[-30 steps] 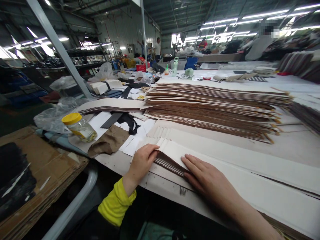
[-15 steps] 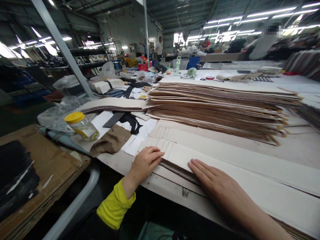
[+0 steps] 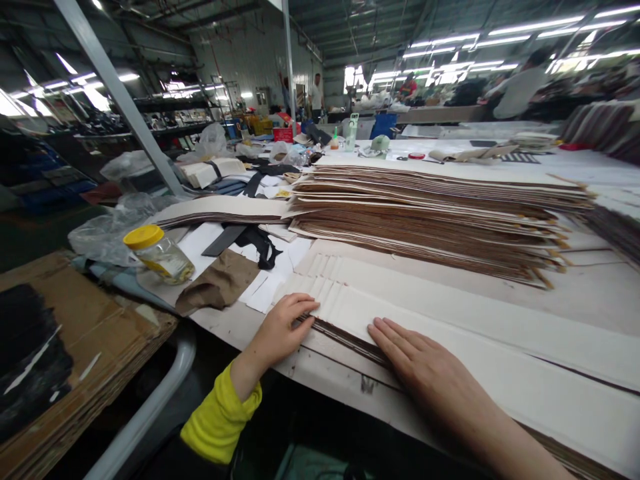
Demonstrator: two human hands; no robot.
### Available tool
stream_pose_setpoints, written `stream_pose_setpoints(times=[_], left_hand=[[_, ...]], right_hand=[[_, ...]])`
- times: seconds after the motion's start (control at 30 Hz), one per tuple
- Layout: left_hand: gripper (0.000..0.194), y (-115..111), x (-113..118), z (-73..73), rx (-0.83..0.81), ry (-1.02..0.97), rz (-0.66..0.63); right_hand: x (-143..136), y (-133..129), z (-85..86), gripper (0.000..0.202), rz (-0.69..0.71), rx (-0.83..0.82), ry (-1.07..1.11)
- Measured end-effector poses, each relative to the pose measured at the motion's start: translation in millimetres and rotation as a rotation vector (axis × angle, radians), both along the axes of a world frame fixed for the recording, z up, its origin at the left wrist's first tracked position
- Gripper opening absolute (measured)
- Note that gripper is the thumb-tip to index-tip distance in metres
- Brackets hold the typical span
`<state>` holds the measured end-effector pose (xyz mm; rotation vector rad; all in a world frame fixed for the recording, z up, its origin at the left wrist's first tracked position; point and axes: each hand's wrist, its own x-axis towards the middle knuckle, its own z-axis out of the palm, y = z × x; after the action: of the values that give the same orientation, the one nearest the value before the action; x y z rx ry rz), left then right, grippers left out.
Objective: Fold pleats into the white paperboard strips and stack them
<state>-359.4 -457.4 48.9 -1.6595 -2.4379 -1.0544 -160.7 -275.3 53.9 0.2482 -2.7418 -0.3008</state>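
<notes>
A low pile of long white strips [image 3: 430,333] with brown undersides lies along the table's near edge, its left end stepped like a fan. My left hand [image 3: 283,330] grips the near edge at that end, fingers on top and thumb against the side of the layers. Flat on the same pile, fingers stretched out together, rests my right hand [image 3: 425,363]; it holds nothing. Behind this pile another fanned row of white strips [image 3: 450,297] lies close by.
Farther back stands a tall stack of brown-edged strips [image 3: 425,230]. To the left are a yellow-lidded jar [image 3: 160,257], a brown cloth scrap [image 3: 217,280] and black scraps [image 3: 263,243]. A metal tube [image 3: 145,407] and layered cardboard [image 3: 110,347] border the table at left. People stand far off.
Both hands have slid slightly left along the pile. The left thumb has dropped a little away from the fingers at the edge. The view has shifted slightly.
</notes>
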Motion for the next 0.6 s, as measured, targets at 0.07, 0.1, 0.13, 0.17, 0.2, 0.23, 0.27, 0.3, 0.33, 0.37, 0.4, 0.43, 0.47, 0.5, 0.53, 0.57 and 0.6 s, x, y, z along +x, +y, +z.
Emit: stream_pose_setpoints(times=[0.07, 0.1, 0.13, 0.17, 0.2, 0.23, 0.27, 0.3, 0.33, 0.37, 0.4, 0.43, 0.47, 0.5, 0.53, 0.57, 0.6], left_hand=[[0.027, -2.8, -4.7, 2.1, -0.018, 0.004, 0.073], [0.027, -3.9, -7.2, 2.8, -0.035, 0.017, 0.114], [0.027, -4.6, -9.5, 3.3, -0.060, 0.034, 0.142], [0.027, -5.0, -11.5, 3.5, -0.090, 0.049, 0.153], [0.027, -5.1, -13.2, 3.6, -0.120, 0.063, 0.148], [0.028, -4.8, -14.4, 3.8, -0.145, 0.079, 0.138], [0.030, -4.4, -15.2, 4.1, -0.168, 0.097, 0.130], [0.030, -3.7, -15.7, 4.7, -0.190, 0.120, 0.125], [0.031, -2.8, -15.7, 5.6, -0.215, 0.145, 0.122], [0.031, -1.8, -15.5, 6.8, -0.244, 0.174, 0.116], [0.031, -0.6, -15.0, 8.2, -0.275, 0.205, 0.109], [0.031, 0.8, -14.2, 9.7, -0.309, 0.238, 0.104], [0.030, 2.5, -13.4, 11.2, -0.341, 0.272, 0.100], [0.031, 4.4, -12.6, 12.6, -0.369, 0.303, 0.098], [0.032, 6.5, -12.1, 13.8, -0.392, 0.326, 0.095], [0.034, 8.8, -12.1, 14.6, -0.407, 0.339, 0.094], [0.036, 11.3, -12.7, 15.3, -0.412, 0.336, 0.091]], right_hand=[[0.8, 0.4, -0.2, 0.048, -0.008, -0.020, -0.008], [1.1, 0.8, -0.7, 0.047, -0.016, -0.033, -0.011], [1.3, 1.1, -1.3, 0.047, -0.024, -0.046, -0.010], [1.3, 1.2, -1.9, 0.046, -0.034, -0.058, -0.008], [1.1, 1.2, -2.5, 0.045, -0.040, -0.067, -0.004], [0.9, 1.0, -2.8, 0.044, -0.045, -0.074, 0.003], [0.5, 0.7, -2.8, 0.044, -0.047, -0.079, 0.008], [0.1, 0.4, -2.6, 0.043, -0.048, -0.084, 0.010], [-0.2, 0.0, -2.3, 0.043, -0.045, -0.088, 0.013], [-0.4, -0.1, -2.0, 0.042, -0.043, -0.091, 0.015], [-0.5, 0.0, -1.9, 0.042, -0.042, -0.094, 0.018], [-0.4, 0.3, -2.1, 0.042, -0.043, -0.096, 0.018], [-0.2, 0.8, -2.8, 0.042, -0.045, -0.098, 0.018], [0.2, 1.4, -3.9, 0.042, -0.050, -0.101, 0.017], [0.7, 2.0, -5.3, 0.042, -0.054, -0.104, 0.015], [1.2, 2.6, -6.7, 0.042, -0.056, -0.108, 0.011], [1.7, 3.0, -8.1, 0.043, -0.056, -0.112, 0.009]])
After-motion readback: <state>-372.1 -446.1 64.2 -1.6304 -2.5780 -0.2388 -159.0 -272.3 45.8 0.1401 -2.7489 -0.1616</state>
